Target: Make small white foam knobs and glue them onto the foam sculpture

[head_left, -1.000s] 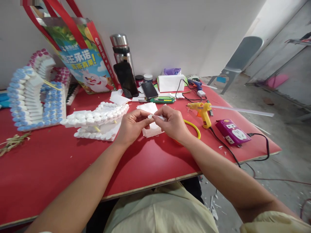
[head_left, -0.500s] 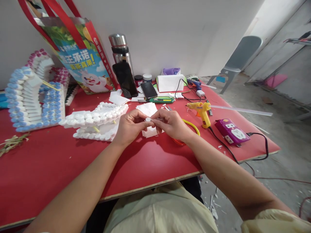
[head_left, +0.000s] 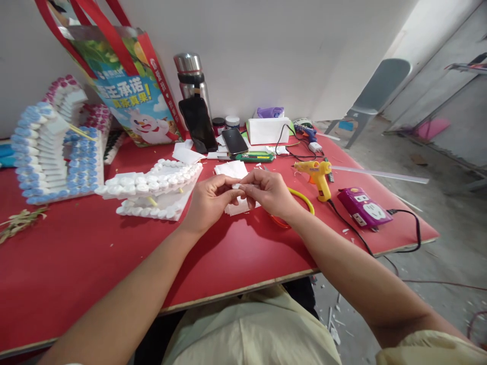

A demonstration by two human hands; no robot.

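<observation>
Over the middle of the red table (head_left: 76, 263), my left hand (head_left: 210, 198) and my right hand (head_left: 268, 190) meet fingertip to fingertip. Both pinch a small white rolled piece (head_left: 236, 187), mostly hidden by the fingers. Under them lies a stack of white paper sheets (head_left: 233, 170). To the left of my left hand sits a white model made of rows of rolled pieces (head_left: 152, 185).
A yellow glue gun (head_left: 318, 175) and a purple power strip (head_left: 364, 207) lie right of my hands, with a black cord (head_left: 353, 230). A blue-tipped model (head_left: 53, 152), shopping bag (head_left: 125, 96), flask (head_left: 190, 81), two phones (head_left: 234, 140) and white box (head_left: 268, 130) line the back. A grey chair (head_left: 375, 91) stands beyond.
My fingers have closed tighter over the white piece, so less of it shows. Both hands stay in the same spot above the paper.
</observation>
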